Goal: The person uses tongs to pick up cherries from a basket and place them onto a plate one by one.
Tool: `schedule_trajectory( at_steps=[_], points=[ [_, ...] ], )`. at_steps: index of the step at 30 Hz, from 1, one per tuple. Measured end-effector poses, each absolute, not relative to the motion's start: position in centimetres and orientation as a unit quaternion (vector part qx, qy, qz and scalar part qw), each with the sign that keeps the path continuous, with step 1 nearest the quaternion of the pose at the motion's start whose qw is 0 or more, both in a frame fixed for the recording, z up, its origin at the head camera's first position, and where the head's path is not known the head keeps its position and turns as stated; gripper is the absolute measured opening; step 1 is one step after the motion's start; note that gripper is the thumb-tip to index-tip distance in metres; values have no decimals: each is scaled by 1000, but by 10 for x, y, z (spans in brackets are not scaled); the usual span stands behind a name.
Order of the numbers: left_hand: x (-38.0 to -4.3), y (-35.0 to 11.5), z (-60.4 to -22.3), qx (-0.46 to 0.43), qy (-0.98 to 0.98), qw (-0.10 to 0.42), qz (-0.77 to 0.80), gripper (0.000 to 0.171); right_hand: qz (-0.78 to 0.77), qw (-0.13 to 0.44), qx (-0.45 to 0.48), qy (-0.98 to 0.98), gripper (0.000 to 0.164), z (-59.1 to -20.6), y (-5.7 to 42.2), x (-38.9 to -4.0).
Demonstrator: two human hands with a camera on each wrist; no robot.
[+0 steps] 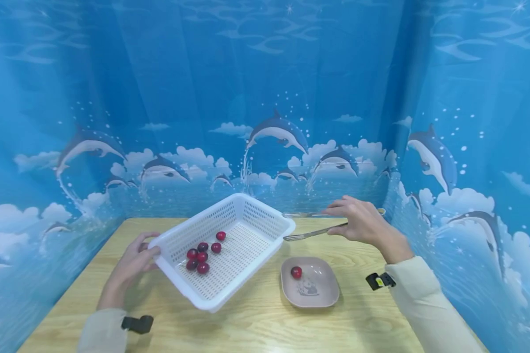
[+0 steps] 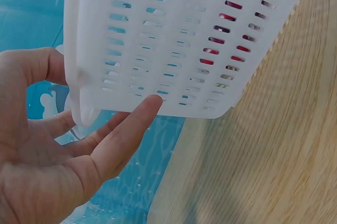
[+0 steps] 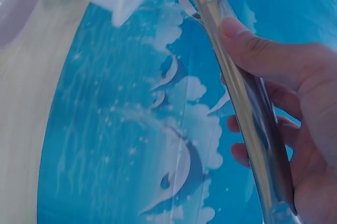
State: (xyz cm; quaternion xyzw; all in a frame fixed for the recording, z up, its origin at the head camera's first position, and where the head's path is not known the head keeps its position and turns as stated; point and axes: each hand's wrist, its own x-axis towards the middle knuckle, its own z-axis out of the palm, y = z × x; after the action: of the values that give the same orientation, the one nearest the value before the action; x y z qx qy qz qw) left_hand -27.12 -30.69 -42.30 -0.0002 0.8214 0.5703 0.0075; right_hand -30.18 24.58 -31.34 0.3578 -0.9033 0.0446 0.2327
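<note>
My left hand [image 1: 134,260] grips the left edge of a white perforated plastic basket [image 1: 256,252]. The thumb lies on its rim and fingers reach under its side in the left wrist view. The basket is tilted, and several dark red cherries [image 1: 202,267] lie inside toward its left. My right hand [image 1: 362,223] holds metal tongs [image 1: 315,232] with their arms spread. The tong tips are at the basket's right corner; whether they touch it I cannot tell. Below them, a pinkish square dish [image 1: 322,289] holds one cherry [image 1: 296,272].
The wooden table [image 1: 256,328] lies under the basket and dish. A blue curtain [image 1: 194,98] with printed dolphins and clouds surrounds the table at the back and on both sides.
</note>
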Motion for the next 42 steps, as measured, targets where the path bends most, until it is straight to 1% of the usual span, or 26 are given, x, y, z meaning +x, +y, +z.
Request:
schedule_trajectory(
  at_steps=[7,14,18,24,34,42],
  points=[
    [-271,-308,-423,2,825,5,566,62,71,225,378,-895,47,-313,212,-306],
    [-272,-309,-424,1,823,7,568,62,94,231,399,-882,44,-312,183,-310],
    [-272,-309,-425,3,820,7,572,63,102,222,405,-881,43,-311,169,-312],
    [-272,-309,-426,10,817,5,576,63,114,209,411,-880,43,-313,155,-315],
    [-271,-307,-421,4,820,4,572,62,81,200,416,-883,43,-315,136,-320],
    [-268,-306,-422,2,823,3,568,62,69,171,420,-889,44,-318,119,-323]
  ],
)
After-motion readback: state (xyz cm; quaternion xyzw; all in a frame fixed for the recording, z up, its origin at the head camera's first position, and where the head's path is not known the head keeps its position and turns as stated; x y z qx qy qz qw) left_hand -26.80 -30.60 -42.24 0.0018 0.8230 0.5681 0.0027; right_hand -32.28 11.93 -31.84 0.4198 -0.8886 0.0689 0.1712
